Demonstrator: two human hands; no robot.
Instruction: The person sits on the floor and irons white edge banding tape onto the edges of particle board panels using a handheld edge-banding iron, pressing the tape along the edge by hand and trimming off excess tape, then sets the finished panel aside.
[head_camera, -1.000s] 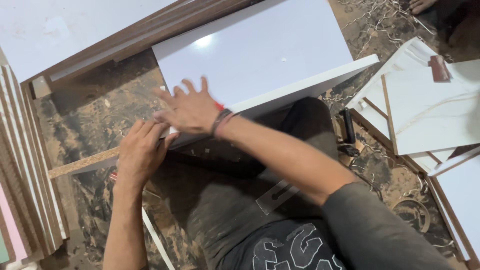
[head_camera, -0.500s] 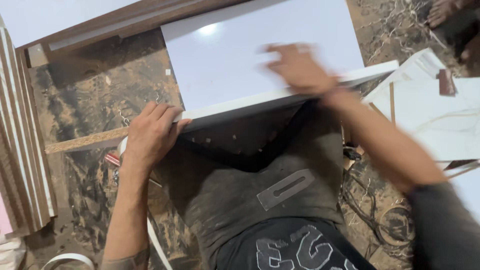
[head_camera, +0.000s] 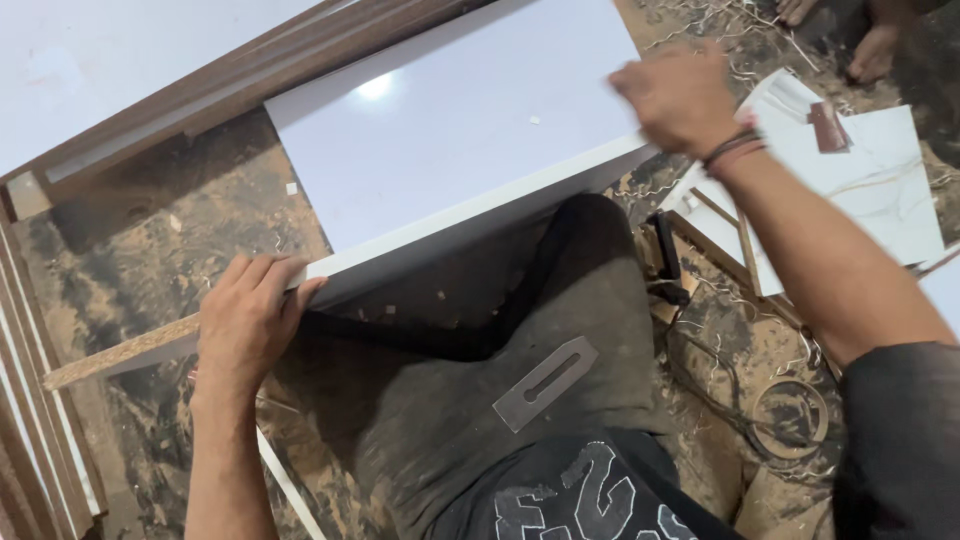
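Note:
A glossy white laminated board (head_camera: 450, 140) lies tilted over my lap, its near edge running from lower left to upper right. My left hand (head_camera: 245, 320) grips the board's near left corner, fingers curled over the edge. My right hand (head_camera: 680, 95), with a dark band on the wrist, is closed at the board's right corner; whether it holds anything small is hidden. A flat grey metal blade (head_camera: 545, 383) with a slot rests on my thigh.
Dusty floor with wood shavings all around. Brown boards (head_camera: 200, 90) lie along the far left, stacked panels (head_camera: 40, 420) at the left edge. Marble-patterned sheets (head_camera: 880, 190) lie at right, a dark cable (head_camera: 730, 390) beside my leg. Another person's feet (head_camera: 880, 40) show top right.
My right hand swept from the board's left corner, beside my left hand, along the near edge to its right corner. My left hand kept its grip on the left corner.

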